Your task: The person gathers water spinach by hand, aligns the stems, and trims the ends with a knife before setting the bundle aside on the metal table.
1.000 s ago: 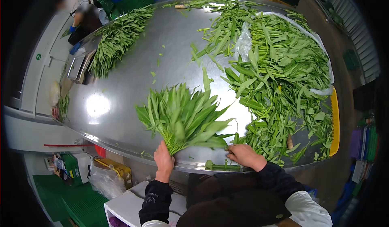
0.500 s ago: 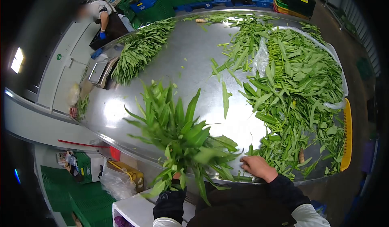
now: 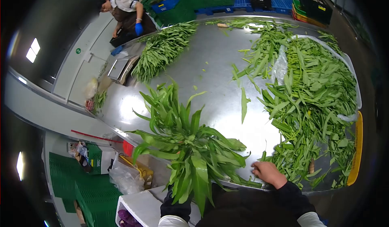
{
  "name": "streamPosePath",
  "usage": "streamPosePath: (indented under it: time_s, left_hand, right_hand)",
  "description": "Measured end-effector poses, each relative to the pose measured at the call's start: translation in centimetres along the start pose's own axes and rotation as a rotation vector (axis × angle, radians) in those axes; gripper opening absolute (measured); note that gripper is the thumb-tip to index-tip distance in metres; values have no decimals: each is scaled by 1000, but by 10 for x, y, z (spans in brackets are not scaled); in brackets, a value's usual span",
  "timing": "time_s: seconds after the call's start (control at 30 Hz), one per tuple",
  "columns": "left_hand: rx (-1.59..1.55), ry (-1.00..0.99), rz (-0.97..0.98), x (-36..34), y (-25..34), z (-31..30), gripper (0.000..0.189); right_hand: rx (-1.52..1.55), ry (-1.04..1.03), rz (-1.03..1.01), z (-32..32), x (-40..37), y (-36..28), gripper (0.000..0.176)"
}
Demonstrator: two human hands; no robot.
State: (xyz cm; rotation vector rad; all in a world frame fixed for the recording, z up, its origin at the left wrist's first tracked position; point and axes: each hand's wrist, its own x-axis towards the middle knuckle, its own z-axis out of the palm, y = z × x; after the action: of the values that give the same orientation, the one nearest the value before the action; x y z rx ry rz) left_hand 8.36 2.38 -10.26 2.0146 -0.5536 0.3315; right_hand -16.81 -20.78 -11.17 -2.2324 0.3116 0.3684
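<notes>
A large leafy green bunch (image 3: 190,142) hangs over the near edge of the metal table (image 3: 210,81). My left arm reaches up beneath it, and its leaves cover my left hand. To the right, my right hand (image 3: 269,173) rests by the table's near edge with its fingers curled; nothing can be made out in them. Beside it lies the big pile of loose greens (image 3: 316,77), partly on a clear plastic bag (image 3: 280,67). A wooden handle (image 3: 311,166) pokes out of the pile's near part.
Stacked greens (image 3: 166,46) lie near a scale (image 3: 120,69) at the far left. Behind them a co-worker (image 3: 129,14) with a blue glove leans over a dark crate. A yellow crate (image 3: 356,150) stands at the right edge, a white box (image 3: 139,206) below left.
The view has shifted, so most things appear farther right. The leafy bunch has turned and spread, now hiding my left hand fully. The co-worker's head and arms have moved.
</notes>
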Motion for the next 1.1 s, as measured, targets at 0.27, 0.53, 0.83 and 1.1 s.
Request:
streamPosePath:
  time_s: [0.27,0.53,0.83,1.1]
  left_hand:
    - [-462,39,-291,36,14,16,37]
    - [-924,-136,-558,51,-19,28,39]
    - [-1654,22,-1010,77,-69,-17,34]
    - [-1696,-904,-1308,187,-11,234,25]
  right_hand:
    - [-92,-52,-60,9,28,-20,28]
    - [-14,-35,-68,33,65,-80,24]
    - [49,4,34,60,84,-107,24]
    - [176,368,253,43,69,-137,23]
